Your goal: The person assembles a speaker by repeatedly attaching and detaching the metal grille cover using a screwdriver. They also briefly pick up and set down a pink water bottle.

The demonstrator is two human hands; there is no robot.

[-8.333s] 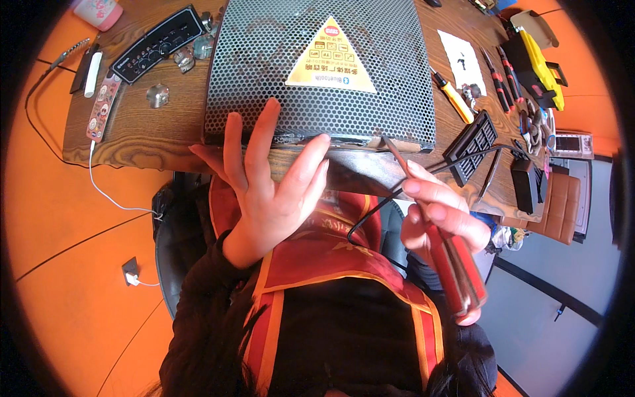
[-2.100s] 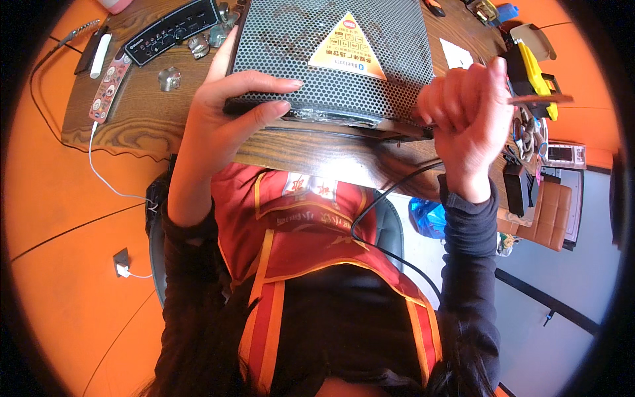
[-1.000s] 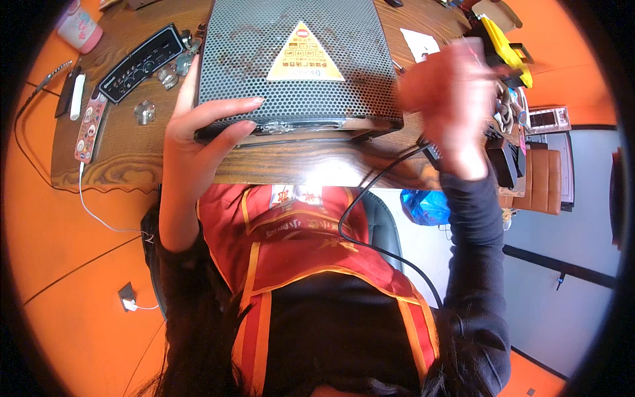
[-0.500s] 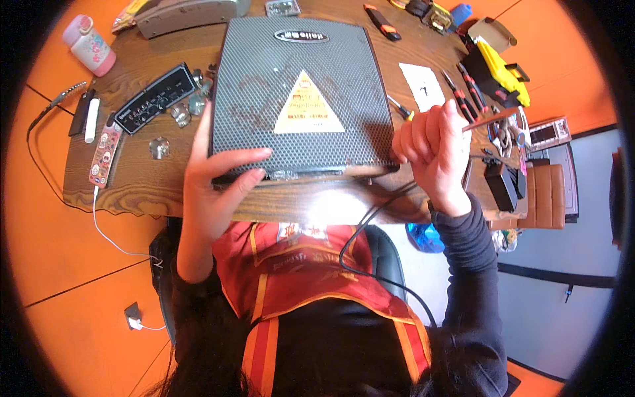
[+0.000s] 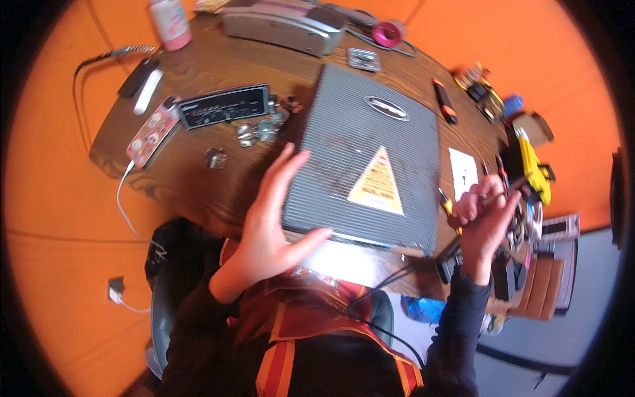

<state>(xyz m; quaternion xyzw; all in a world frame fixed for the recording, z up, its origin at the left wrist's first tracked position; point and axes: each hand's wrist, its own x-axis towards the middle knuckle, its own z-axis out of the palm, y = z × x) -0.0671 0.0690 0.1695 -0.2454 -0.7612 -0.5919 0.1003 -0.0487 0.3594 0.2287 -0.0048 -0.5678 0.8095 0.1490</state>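
A flat box (image 5: 344, 152) with a grey mesh face, an oval badge and a triangular yellow sticker (image 5: 378, 185) lies on the table in front of me. My left hand (image 5: 268, 228) is at its near left corner, fingers and thumb spread; I cannot tell how firmly they touch it. Beyond the box's right edge, my right hand (image 5: 486, 218) is closed around a thin metal tool (image 5: 518, 186), whose end sticks out to the right. The fingers hide the rest of the tool, and its exact kind is unclear.
A black control panel (image 5: 225, 107), small clear parts (image 5: 247, 135) and a patterned power strip (image 5: 153, 132) with a white cable lie left. A silver case (image 5: 284, 30) stands at the back. Right are a white paper (image 5: 464, 170), a yellow tool (image 5: 534, 169) and an orange-black cutter (image 5: 444, 102).
The view has swung, so the scene sits lower and further right. My left hand's fingers have spread wider at the box's corner. The right hand has turned, still holding the tool, away from the box's edge.
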